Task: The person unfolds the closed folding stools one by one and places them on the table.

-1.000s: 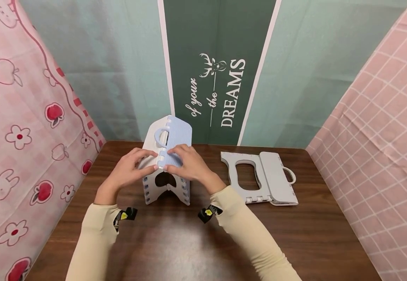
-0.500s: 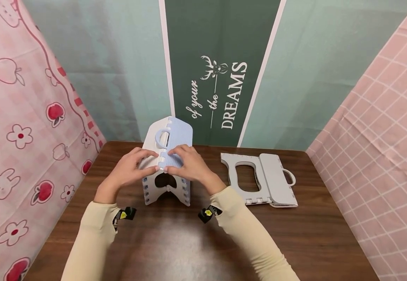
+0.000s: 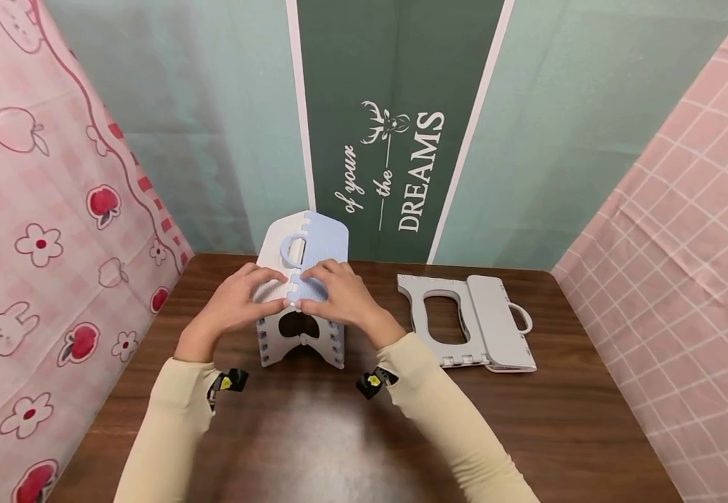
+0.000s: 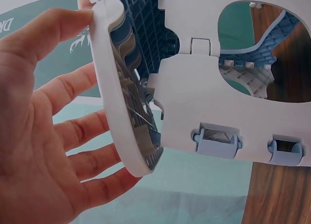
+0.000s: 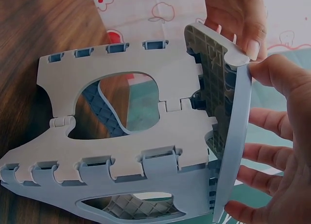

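Observation:
A folding step stool (image 3: 329, 241), half white and half pale blue, stands partly folded on the table. Its two top panels slope down from a raised middle hinge, with a loop handle (image 3: 286, 253) there. My left hand (image 3: 238, 299) rests on the white panel (image 4: 114, 93), fingers spread and thumb near the ridge's front end. Across the ridge, my right hand (image 3: 341, 297) lies on the blue panel (image 5: 235, 136) in the same way. The two thumb tips nearly meet at the front of the ridge. The hinged end wall (image 5: 180, 122) is creased in the middle.
A second folding stool (image 3: 492, 314), grey-white, lies flat on the wooden table (image 3: 402, 433) at the right, its handle (image 3: 520, 318) pointing right. A green curtain (image 3: 395, 56) hangs behind. Pink patterned cloths (image 3: 685, 244) flank both sides.
Both hands keep their place on the stool's top panels, and the stool holds its half-folded shape. Only a slight shift of the whole head view shows.

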`<state>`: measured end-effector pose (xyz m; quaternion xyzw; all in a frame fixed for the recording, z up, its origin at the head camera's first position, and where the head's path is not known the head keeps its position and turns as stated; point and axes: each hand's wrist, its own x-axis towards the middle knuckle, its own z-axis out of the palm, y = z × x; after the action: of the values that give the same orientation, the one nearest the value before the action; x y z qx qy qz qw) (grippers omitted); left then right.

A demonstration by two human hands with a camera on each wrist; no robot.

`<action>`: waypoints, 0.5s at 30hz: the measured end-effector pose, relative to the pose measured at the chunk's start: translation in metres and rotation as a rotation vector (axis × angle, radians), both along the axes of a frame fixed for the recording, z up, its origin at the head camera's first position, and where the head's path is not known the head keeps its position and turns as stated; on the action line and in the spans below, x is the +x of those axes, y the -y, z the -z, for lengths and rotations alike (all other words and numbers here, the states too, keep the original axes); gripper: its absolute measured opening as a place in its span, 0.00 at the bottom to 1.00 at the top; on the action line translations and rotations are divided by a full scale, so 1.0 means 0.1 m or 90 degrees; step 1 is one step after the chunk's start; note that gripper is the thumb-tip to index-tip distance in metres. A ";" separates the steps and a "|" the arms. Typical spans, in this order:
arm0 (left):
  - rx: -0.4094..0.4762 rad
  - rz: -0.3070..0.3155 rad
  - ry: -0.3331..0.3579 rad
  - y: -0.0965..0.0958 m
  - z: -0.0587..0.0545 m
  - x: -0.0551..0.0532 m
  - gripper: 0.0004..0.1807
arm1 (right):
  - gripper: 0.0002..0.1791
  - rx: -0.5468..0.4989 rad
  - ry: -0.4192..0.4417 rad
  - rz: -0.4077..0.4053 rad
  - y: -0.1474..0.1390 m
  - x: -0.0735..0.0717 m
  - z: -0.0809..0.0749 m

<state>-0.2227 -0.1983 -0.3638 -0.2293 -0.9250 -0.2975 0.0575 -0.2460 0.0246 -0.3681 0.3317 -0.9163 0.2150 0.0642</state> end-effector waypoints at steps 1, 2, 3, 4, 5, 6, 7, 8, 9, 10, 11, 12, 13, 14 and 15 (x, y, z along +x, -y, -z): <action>0.000 0.000 -0.002 -0.01 0.01 0.01 0.22 | 0.24 0.000 -0.001 0.000 0.00 0.01 0.00; -0.001 -0.001 -0.005 -0.01 0.01 0.01 0.21 | 0.24 0.000 -0.002 0.000 -0.01 0.02 0.01; -0.002 -0.001 -0.006 -0.01 0.01 0.02 0.21 | 0.24 0.002 -0.004 0.001 -0.01 0.02 0.01; -0.003 -0.003 -0.007 -0.02 0.02 0.03 0.21 | 0.24 0.005 -0.004 0.002 -0.01 0.03 0.01; -0.005 -0.004 -0.008 -0.02 0.03 0.04 0.21 | 0.24 0.008 -0.005 0.004 -0.01 0.04 0.02; -0.006 -0.005 -0.008 -0.03 0.03 0.05 0.21 | 0.24 0.011 -0.006 0.006 -0.01 0.04 0.02; -0.007 -0.007 -0.008 -0.03 0.04 0.06 0.21 | 0.24 0.015 -0.006 0.008 -0.01 0.05 0.03; -0.010 -0.009 -0.009 -0.03 0.05 0.07 0.21 | 0.24 0.019 -0.006 0.010 -0.01 0.06 0.03; -0.011 -0.011 -0.010 -0.04 0.05 0.08 0.22 | 0.24 0.022 -0.006 0.012 -0.01 0.07 0.04; -0.012 -0.013 -0.012 -0.04 0.06 0.09 0.22 | 0.25 0.025 -0.006 0.014 -0.01 0.08 0.04; -0.014 -0.015 -0.014 -0.05 0.07 0.10 0.22 | 0.25 0.027 -0.008 0.016 -0.02 0.09 0.05; -0.016 -0.017 -0.017 -0.05 0.08 0.11 0.22 | 0.25 0.029 -0.009 0.017 -0.02 0.10 0.06; -0.018 -0.020 -0.020 -0.06 0.09 0.12 0.22 | 0.25 0.030 -0.012 0.018 -0.02 0.11 0.07; -0.019 -0.023 -0.023 -0.06 0.10 0.14 0.22 | 0.25 0.032 -0.016 0.019 -0.02 0.12 0.07; -0.021 -0.026 -0.026 -0.07 0.10 0.15 0.22 | 0.25 0.033 -0.020 0.020 -0.02 0.13 0.09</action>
<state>-0.2079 -0.1916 -0.3741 -0.2176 -0.9327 -0.2765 0.0786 -0.2326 0.0267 -0.3767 0.3224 -0.9255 0.1850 0.0735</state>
